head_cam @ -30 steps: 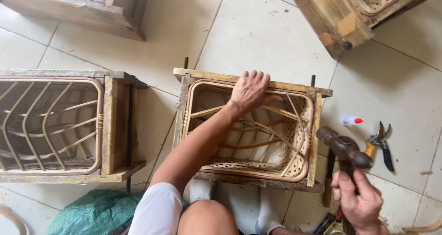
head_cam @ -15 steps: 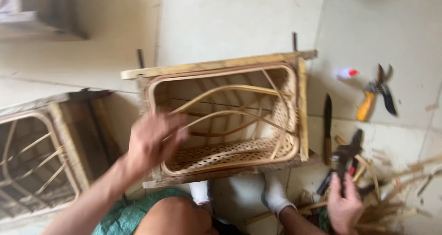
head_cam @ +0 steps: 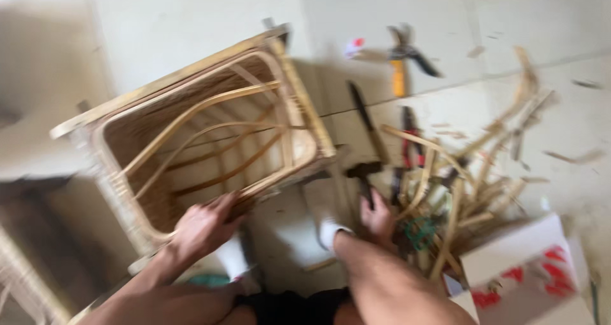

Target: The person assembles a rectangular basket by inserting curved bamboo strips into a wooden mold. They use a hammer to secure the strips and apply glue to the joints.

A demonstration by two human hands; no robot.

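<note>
1. The left hand grips the near rim of the pale, box-shaped woven rattan frame, fingers curled over the edge. Keeping that grip firm and low should, I judge, stop the tilted frame from rocking.
2. The right hand rests on the dark-headed hammer on the floor; the blur hides whether the fingers are closed round the handle. A grasp further along the handle would likely give better control.
3. The frame stands on the pale tiled floor, just in front of the person's knees and skewed to the tile lines.
4. It has a straight wooden border, tight wicker walls and curved cane ribs crossing its open middle.
5. Right of it lie a dark knife, yellow-handled pliers, loose cane offcuts and a white and red cardboard box.
</note>
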